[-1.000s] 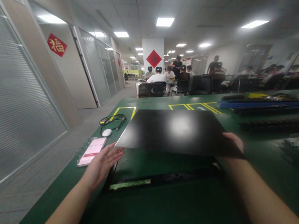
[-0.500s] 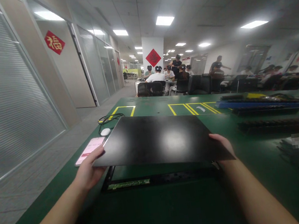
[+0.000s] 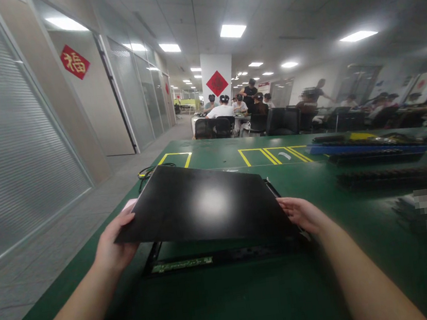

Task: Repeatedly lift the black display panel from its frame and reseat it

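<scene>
A large glossy black panel (image 3: 203,203) hangs a little above the green table, tilted down to the left. My left hand (image 3: 112,247) grips its near left corner. My right hand (image 3: 302,214) lies at its right edge with fingers spread, seemingly under the panel rather than closed on it. Beneath the panel lies a black frame (image 3: 225,256) with a green circuit strip (image 3: 181,264) along its near side.
A phone (image 3: 129,205) and black cables (image 3: 145,172) peek out left of the panel. Yellow floor-tape boxes (image 3: 271,154) mark the green table (image 3: 234,302). Dark trays and a blue strip (image 3: 368,149) lie at the right. People sit at desks far behind.
The panel has moved left and toward me and now tilts down to the left, covering most of the phone. My left hand took hold of its corner; my right hand opened at the right edge.
</scene>
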Demonstrator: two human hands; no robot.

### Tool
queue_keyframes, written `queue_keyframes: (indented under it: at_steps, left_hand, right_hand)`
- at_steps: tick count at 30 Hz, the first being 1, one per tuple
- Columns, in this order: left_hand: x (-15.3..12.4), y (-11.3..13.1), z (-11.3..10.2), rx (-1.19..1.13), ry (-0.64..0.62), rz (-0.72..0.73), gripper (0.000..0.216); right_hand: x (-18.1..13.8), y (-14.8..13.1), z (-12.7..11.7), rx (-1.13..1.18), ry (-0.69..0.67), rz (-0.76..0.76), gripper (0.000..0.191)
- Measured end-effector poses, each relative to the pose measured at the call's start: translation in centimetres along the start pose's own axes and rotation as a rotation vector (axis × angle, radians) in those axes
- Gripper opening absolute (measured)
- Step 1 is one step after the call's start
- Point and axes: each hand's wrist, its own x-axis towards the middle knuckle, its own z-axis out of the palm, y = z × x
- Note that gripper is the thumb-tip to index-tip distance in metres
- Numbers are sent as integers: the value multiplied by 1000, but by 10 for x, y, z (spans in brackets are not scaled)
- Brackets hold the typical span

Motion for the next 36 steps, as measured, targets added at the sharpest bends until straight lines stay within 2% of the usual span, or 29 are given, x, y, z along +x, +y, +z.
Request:
queue_keyframes:
  at_steps: [5,12,17,22,29,36]
  left_hand:
    - [-1,-3,4,39,-20,17,43]
    - [2,-11,1,119,-30,41,39]
    - [0,-14,2,163,-76,59,34]
    - [-1,-13,3,134,-46,66,39]
    - [1,-16,4,202,-79,80,37]
    - [1,-25,5,188,-114,-2,39]
  right_hand:
    - [3,0,0,-80,228,-49,34]
    - [3,-3,0,-213,375,-102,35]
    - [5,-3,-1,-205,408,-120,38]
    - [11,1,-6,-108,400,-152,42]
    - [12,2,-8,-268,440,-186,45]
    - [11,1,-8,-386,514,-169,46]
